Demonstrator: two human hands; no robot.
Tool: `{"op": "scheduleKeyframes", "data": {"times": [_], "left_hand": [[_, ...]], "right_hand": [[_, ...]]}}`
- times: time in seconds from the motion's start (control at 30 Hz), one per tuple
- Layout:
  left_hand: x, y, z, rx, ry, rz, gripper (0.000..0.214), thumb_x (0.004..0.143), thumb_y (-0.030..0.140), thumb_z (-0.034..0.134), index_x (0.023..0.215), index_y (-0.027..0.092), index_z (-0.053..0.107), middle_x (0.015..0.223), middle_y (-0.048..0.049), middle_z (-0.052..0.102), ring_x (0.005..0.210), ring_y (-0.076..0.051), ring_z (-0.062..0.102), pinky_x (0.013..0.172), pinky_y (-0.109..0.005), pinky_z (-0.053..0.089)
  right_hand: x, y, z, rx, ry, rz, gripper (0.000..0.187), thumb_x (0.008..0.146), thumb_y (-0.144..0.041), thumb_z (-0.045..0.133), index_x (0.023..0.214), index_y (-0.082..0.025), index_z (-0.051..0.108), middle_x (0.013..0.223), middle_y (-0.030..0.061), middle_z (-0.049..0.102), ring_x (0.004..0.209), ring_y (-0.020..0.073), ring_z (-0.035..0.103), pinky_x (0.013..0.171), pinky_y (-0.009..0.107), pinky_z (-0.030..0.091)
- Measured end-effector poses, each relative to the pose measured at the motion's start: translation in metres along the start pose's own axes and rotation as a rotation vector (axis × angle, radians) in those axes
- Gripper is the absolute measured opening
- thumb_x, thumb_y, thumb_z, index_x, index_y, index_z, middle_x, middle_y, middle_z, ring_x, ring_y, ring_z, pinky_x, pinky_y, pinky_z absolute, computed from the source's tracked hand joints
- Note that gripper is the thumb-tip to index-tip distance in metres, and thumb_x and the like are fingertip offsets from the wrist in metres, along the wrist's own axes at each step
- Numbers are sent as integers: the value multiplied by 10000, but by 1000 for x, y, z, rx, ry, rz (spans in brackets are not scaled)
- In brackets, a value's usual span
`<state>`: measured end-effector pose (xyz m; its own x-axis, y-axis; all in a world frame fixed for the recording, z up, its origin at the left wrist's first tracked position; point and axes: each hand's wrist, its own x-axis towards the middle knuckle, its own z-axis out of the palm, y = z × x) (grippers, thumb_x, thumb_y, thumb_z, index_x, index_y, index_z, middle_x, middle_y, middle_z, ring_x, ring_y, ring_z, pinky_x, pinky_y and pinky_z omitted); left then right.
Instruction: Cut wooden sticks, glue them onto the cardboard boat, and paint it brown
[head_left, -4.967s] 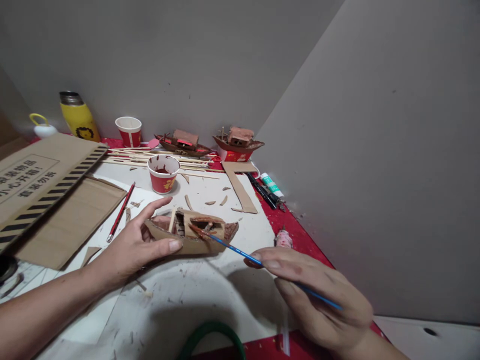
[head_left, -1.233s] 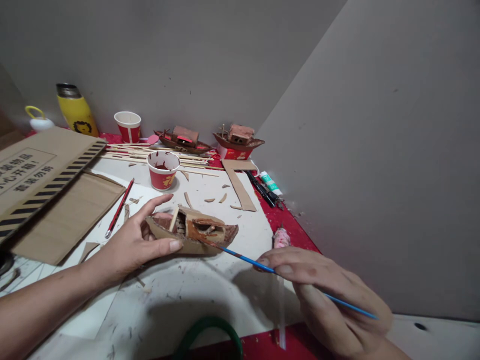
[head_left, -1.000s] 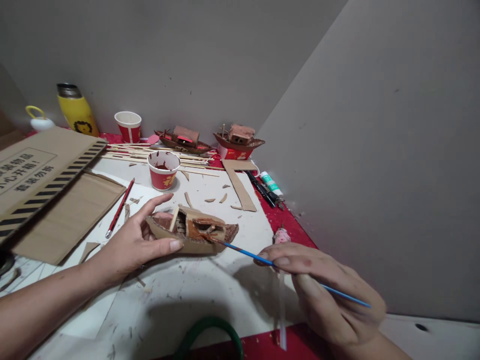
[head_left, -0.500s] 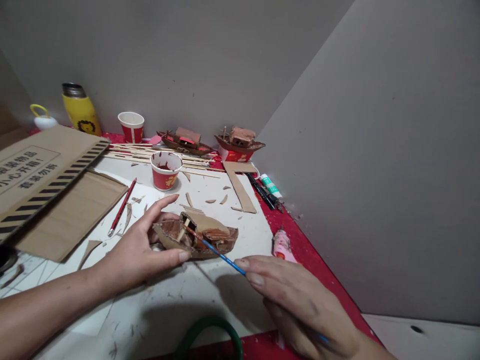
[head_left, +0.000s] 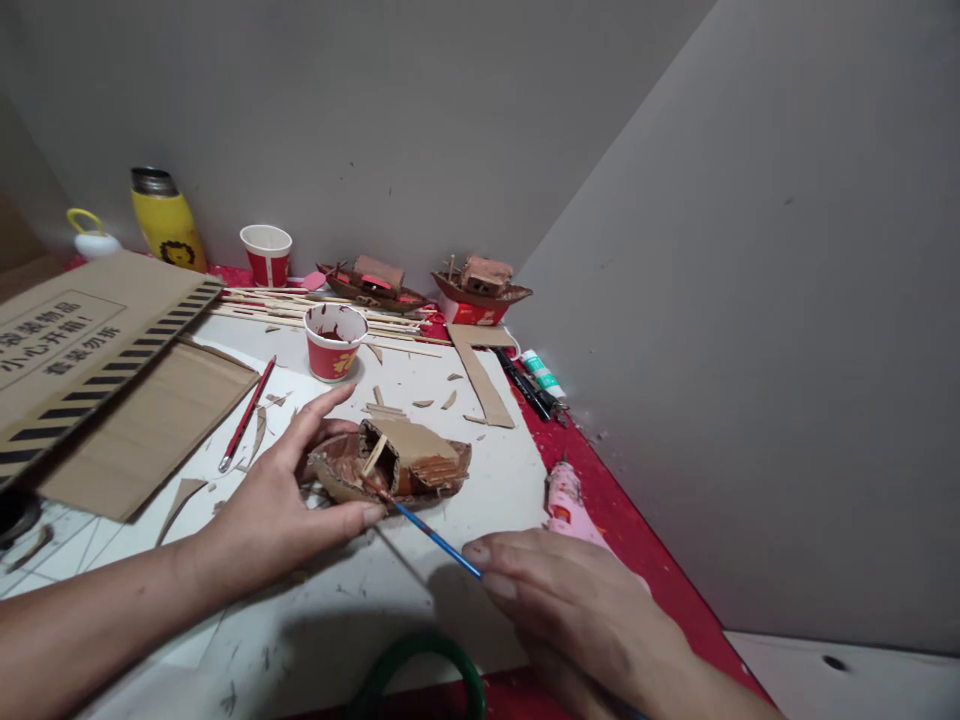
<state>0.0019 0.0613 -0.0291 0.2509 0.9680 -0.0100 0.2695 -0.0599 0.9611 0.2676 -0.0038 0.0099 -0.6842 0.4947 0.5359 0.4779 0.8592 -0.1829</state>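
Note:
A small cardboard model boat [head_left: 427, 447], partly painted brown, rests low over the white work surface in the middle. My left hand [head_left: 300, 490] grips its left end, thumb along the near side and fingers behind. My right hand [head_left: 577, 600] pinches a blue paintbrush [head_left: 439, 542], whose brown tip reaches into the boat's left part, beside a thin wooden stick at the cabin opening. The cabin roof is bare cardboard, while the hull inside looks brown. Behind the boat stands a red and white paper cup [head_left: 334, 355] with dark brown paint inside.
Two brown model boats [head_left: 484, 280] sit at the back, near thin wooden sticks [head_left: 315, 310]. Cardboard sheets [head_left: 142, 400] and a red pencil [head_left: 247, 415] lie left. On the right are a pink glue gun [head_left: 566, 500] and black pens [head_left: 521, 385]. A green ring-shaped handle [head_left: 420, 645] is in front.
The brush tip has moved down and slightly left, from the cabin opening to the hull's near inner side. The boat has tilted a little in my left hand. My right hand shifted slightly down.

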Motion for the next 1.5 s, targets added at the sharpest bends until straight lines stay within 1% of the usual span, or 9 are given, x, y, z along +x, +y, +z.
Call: {"op": "scheduleKeyframes", "data": {"times": [0.23, 0.37, 0.57, 0.9, 1.03, 1.17, 1.23, 1.37, 1.5], "left_hand": [[-2, -1, -1, 86, -2, 35, 977, 684, 375, 831, 1531, 322, 349, 1299, -86, 683, 1190, -284, 670, 1056, -393, 507], [-2, -4, -1, 141, 15, 76, 957, 686, 376, 823, 1525, 322, 365, 1294, -77, 686, 1229, -287, 641, 1064, -394, 500], [-4, -8, 1, 153, 4, 154, 937, 694, 319, 810, 1521, 325, 367, 1300, -64, 680, 1247, -269, 625, 1073, -366, 492], [-6, -13, 3, 180, -6, 265, 786, 712, 271, 787, 1434, 289, 476, 1358, -79, 643, 1253, -283, 615, 1114, -422, 459], [-6, -14, 3, 227, -7, 379, 599, 731, 241, 773, 1297, 257, 575, 1273, -61, 676, 1174, -250, 650, 1076, -369, 489], [-6, -12, 3, 192, 0, 411, 550, 746, 192, 752, 1259, 256, 561, 1230, -52, 678, 1141, -222, 658, 1042, -342, 507], [-5, -12, 3, 181, 3, 422, 485, 752, 175, 738, 1202, 247, 572, 1245, -66, 670, 1182, -230, 638, 1057, -355, 492], [-5, -10, 3, 193, -31, 408, 334, 758, 201, 744, 1056, 225, 596, 1302, -113, 644, 1239, -261, 607, 1065, -382, 479], [-5, -8, 3, 200, -33, 382, 328, 740, 200, 749, 1020, 228, 581, 1318, -119, 640, 1230, -261, 614, 1048, -378, 487]], "right_hand": [[-7, -4, -9, -13, 6, 74, 413, 948, -76, 504, 1340, -187, 574, 1053, 102, 796, 1020, 202, 757, 889, 293, 627], [-15, -5, -11, -35, 61, 103, 508, 921, -52, 536, 1413, -180, 527, 1062, 105, 793, 1021, 204, 757, 906, 286, 621], [-14, -5, -5, -46, 119, 139, 515, 890, -35, 551, 1374, -209, 580, 1037, 89, 796, 951, 220, 774, 823, 305, 653], [-19, -7, 7, 341, 311, 320, 382, 932, -86, 553, 1250, -241, 695, 1000, 94, 783, 866, 227, 766, 727, 334, 654], [-15, -8, 15, 587, 414, 482, 311, 991, -157, 527, 1211, -266, 718, 993, 82, 773, 800, 197, 757, 693, 318, 649], [-11, -8, 18, 779, 481, 648, 254, 1001, -216, 541, 1142, -270, 745, 941, 81, 775, 766, 202, 751, 646, 317, 640], [-10, -6, 18, 825, 485, 685, 242, 1000, -228, 544, 1122, -265, 750, 926, 82, 777, 753, 199, 744, 640, 316, 635], [-7, -2, 16, 843, 429, 644, 253, 1001, -219, 527, 1131, -259, 740, 900, 77, 776, 732, 194, 740, 630, 306, 632], [-5, -5, 13, 797, 366, 624, 256, 998, -202, 524, 1125, -252, 740, 871, 72, 771, 708, 183, 742, 642, 289, 637]]}}
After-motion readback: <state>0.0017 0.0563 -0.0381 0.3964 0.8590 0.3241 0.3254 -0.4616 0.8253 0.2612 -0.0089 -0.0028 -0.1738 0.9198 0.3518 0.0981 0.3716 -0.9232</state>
